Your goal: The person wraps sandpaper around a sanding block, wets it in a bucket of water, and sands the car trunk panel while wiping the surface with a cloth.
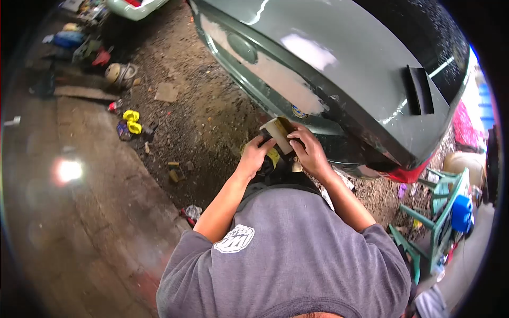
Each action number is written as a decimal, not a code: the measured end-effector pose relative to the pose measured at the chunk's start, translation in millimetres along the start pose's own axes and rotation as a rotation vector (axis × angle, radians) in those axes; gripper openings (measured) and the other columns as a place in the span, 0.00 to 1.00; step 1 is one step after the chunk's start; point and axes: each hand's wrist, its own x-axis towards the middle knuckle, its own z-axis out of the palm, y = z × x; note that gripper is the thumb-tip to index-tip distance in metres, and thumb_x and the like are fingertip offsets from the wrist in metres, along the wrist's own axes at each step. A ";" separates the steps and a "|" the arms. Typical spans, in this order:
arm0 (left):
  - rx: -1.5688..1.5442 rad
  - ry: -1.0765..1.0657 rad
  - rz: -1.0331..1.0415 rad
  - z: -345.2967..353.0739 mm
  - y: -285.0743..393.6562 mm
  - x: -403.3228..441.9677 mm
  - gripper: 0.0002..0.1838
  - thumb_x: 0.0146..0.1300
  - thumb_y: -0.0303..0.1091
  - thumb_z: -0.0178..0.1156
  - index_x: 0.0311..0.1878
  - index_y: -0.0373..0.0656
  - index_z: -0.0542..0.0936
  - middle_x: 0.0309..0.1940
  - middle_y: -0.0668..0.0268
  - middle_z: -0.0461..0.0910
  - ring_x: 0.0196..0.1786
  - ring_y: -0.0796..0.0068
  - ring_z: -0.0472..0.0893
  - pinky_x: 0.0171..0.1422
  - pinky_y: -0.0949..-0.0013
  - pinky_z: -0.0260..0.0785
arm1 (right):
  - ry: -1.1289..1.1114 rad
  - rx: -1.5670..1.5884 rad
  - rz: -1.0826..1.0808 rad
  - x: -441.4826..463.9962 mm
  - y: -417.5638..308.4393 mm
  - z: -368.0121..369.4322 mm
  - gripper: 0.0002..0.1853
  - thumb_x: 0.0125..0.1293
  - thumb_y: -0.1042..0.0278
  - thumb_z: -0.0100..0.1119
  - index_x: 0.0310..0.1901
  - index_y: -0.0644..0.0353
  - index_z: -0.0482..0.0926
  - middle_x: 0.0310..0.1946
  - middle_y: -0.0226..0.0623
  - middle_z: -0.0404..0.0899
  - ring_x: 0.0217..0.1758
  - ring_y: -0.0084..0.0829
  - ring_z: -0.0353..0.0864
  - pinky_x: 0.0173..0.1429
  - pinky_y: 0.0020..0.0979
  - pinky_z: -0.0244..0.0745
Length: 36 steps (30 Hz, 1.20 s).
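Observation:
In front of my waist, both hands are on a small rectangular sanding block [278, 134] with a pale face and a darker yellow-brown side. My left hand [256, 158] pinches its lower left edge between thumb and fingers. The fingers of my right hand [310, 151] are curled against its right side. Just beyond the block is the grey-green car body [339, 85], close to my right hand. A beige, sanded-looking filler patch [281, 79] runs along its panel. What lies under the block is partly hidden.
A green plastic chair [440, 222] lies tipped at the right, near a blue object [462, 213]. On the gravel at the left are yellow items [132, 122] and a round beige machine [121, 74]. A concrete ledge [90, 196] runs along the left.

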 end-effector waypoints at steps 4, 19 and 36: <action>-0.142 0.009 -0.014 13.6 12.3 -29.0 0.17 0.72 0.42 0.64 0.52 0.36 0.83 0.44 0.67 0.85 0.46 0.79 0.79 0.54 0.70 0.71 | -0.135 -0.021 -0.083 7.1 -21.0 -13.1 0.21 0.68 0.68 0.65 0.59 0.68 0.75 0.66 0.54 0.72 0.68 0.54 0.74 0.70 0.43 0.71; 0.087 -0.110 0.281 -65.4 -19.1 -53.1 0.08 0.62 0.30 0.55 0.38 0.37 0.82 0.33 0.68 0.81 0.40 0.74 0.79 0.49 0.70 0.71 | -0.309 0.245 0.202 10.9 -51.5 40.2 0.24 0.73 0.59 0.64 0.63 0.65 0.74 0.49 0.36 0.83 0.54 0.23 0.78 0.57 0.29 0.74; -0.122 -0.132 0.346 -102.5 9.6 -57.1 0.33 0.77 0.57 0.55 0.65 0.32 0.76 0.57 0.63 0.82 0.60 0.77 0.76 0.67 0.69 0.68 | 0.004 0.403 0.073 20.5 -89.4 114.6 0.15 0.78 0.65 0.54 0.59 0.66 0.75 0.45 0.32 0.80 0.50 0.22 0.77 0.56 0.28 0.73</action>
